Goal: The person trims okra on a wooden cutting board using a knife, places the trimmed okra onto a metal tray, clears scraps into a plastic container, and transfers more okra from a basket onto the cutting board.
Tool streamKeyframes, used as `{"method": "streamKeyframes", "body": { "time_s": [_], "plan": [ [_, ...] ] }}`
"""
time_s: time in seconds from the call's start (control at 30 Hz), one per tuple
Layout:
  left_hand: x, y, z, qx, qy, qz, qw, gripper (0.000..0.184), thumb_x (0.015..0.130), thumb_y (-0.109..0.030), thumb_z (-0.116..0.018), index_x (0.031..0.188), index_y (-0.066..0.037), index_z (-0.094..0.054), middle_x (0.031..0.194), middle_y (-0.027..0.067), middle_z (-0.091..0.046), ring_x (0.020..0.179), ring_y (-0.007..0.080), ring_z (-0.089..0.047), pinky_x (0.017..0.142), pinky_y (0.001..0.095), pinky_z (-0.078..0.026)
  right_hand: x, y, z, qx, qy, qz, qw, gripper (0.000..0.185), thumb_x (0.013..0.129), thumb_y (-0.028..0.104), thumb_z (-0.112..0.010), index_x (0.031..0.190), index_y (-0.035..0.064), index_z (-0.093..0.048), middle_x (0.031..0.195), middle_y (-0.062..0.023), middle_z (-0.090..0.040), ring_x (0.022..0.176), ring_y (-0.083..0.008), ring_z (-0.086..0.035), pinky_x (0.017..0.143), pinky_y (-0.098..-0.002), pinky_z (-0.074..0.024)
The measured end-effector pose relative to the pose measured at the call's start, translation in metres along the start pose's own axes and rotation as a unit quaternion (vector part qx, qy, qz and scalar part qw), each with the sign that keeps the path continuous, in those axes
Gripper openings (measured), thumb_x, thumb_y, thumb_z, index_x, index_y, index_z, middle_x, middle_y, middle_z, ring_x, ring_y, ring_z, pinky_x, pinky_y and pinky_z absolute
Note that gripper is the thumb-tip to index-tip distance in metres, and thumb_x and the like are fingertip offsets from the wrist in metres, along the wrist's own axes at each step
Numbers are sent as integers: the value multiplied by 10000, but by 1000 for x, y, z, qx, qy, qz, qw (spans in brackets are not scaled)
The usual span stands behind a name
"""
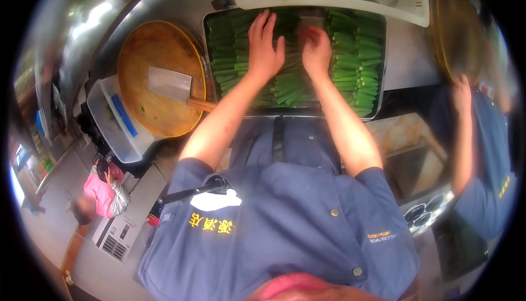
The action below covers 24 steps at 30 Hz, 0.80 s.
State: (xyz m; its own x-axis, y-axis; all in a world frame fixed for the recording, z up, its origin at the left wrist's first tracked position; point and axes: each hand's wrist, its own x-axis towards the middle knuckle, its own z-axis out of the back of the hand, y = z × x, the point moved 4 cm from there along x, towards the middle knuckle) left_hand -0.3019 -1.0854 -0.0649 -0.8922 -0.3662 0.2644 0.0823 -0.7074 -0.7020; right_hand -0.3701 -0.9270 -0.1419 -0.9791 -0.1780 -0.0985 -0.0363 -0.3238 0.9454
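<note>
In the head view, rows of slim green vegetable pieces (pixel 347 60) fill a metal-rimmed tray (pixel 378 112); I cannot tell their exact kind. My left hand (pixel 266 52) is over the middle-left of the tray, palm down, fingers stretched out and thumb apart. Beside it, my right hand (pixel 316 54) has its fingers curled in, somewhat blurred. What those fingers hold, if anything, is hidden. Just beyond them a brownish-grey patch shows between the rows.
A white plastic basket (pixel 329 2) with long greens overlaps the tray's far side. On the left, a cleaver (pixel 170 83) lies on a round chopping board (pixel 139 54), beside a clear bin (pixel 104 104). A co-worker (pixel 482 153) stands right, near another round board (pixel 455 32). Another person (pixel 104 191) is lower left.
</note>
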Motion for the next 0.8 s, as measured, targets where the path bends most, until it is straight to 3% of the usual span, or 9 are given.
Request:
{"method": "streamKeyframes", "body": {
  "time_s": [0.13,0.23,0.33,0.37,0.4,0.5,0.57,0.63,0.8],
  "plan": [
    [21,31,-30,0,95,16,995,407,885,7,-662,1272,-108,-717,1550,178,-555,1506,452,-441,1282,593,-338,14,-43,-23,173,9,-69,982,376,949,-140,-543,1299,-26,-619,1306,-158,-725,1129,-273,-769,984,-376,-597],
    [23,34,-30,44,136,-55,988,440,859,24,-654,1270,-121,-712,1525,152,-582,1501,437,-460,1288,631,-318,15,-37,-22,168,9,-72,983,464,932,-141,-552,1373,-15,-616,1389,-163,-694,1262,-270,-711,1089,-368,-549],
    [20,26,-30,3,108,-48,993,461,838,30,-653,1268,-126,-710,1498,126,-609,1485,418,-491,1287,668,-300,16,-17,-29,200,11,29,979,570,954,-97,-535,1515,1,-569,1550,-178,-602,1451,-264,-579,1219,-362,-439],
    [19,21,-29,3,108,-48,993,461,838,30,-653,1268,-126,-710,1498,126,-609,1485,418,-491,1287,668,-300,15,-17,-37,240,72,14,968,615,965,-77,-527,1574,4,-520,1612,-172,-547,1513,-263,-504,1258,-366,-384],
    [20,18,-26,-31,82,-40,995,460,841,34,-640,1268,-123,-709,1476,141,-617,1467,411,-513,1292,610,-320,15,-16,-43,278,133,-1,951,662,975,-57,-518,1633,8,-471,1674,-166,-491,1576,-261,-429,1297,-371,-328],
    [20,10,-9,-121,2,25,992,462,842,39,-630,1270,-118,-703,1454,159,-622,1440,405,-543,1290,504,-355,16,-15,-31,338,119,-49,932,662,1000,-20,-518,1656,0,-436,1722,-152,-440,1591,-267,-411,1312,-375,-294],
    [17,22,6,-220,-99,90,966,470,897,77,-603,1336,-78,-656,1463,165,-622,1438,360,-566,1262,389,-393,12,-15,-18,296,98,-38,949,656,1007,-15,-526,1657,-1,-435,1724,-146,-441,1596,-267,-403,1314,-376,-289],
    [-10,38,15,-346,-187,206,896,466,959,122,-541,1398,-24,-596,1463,159,-632,1449,294,-565,1260,396,-398,5,-17,-10,254,80,-27,964,651,1015,-10,-534,1658,-1,-434,1725,-140,-442,1601,-268,-395,1315,-377,-285],
    [-109,22,56,-285,-105,252,919,359,1019,65,-634,1369,-14,-631,1440,122,-667,1381,245,-626,1209,372,-468,-44,0,15,150,128,-21,980,657,1034,20,-546,1674,6,-400,1760,-157,-380,1640,-283,-323,1333,-396,-248]
  ]
}}
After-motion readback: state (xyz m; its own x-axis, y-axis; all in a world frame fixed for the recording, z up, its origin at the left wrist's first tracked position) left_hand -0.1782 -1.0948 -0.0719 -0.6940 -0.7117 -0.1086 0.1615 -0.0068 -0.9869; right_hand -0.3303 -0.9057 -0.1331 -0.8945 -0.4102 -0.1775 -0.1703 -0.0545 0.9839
